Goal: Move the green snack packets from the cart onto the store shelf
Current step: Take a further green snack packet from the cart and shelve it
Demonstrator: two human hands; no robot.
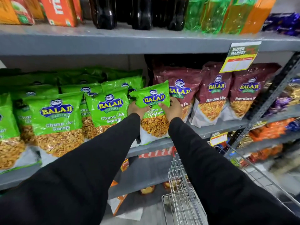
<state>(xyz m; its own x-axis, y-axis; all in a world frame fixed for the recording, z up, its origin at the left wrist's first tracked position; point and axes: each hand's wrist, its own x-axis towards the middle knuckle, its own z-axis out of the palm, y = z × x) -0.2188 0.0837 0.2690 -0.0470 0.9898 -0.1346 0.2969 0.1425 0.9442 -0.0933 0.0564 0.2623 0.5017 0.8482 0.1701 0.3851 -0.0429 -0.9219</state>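
Green packet (152, 111) stands on the shelf (211, 129), right of its row, left hand (135, 109) and right hand (172, 109) squeezing its sides.

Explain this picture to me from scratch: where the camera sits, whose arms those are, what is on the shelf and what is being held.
There is no machine here. The single picture comes from a wide-angle camera worn on a person's head, looking forward and down, so the two black sleeves reaching out from the bottom are that person's own arms.

The left hand and right hand grip one green snack packet from either side, at the front edge of the grey store shelf. Its top is folded forward.

To its left stand more green packets of the same kind. To its right stand maroon packets. The shelf above holds dark and green drink bottles and orange cartons. At lower right is the wire cart.
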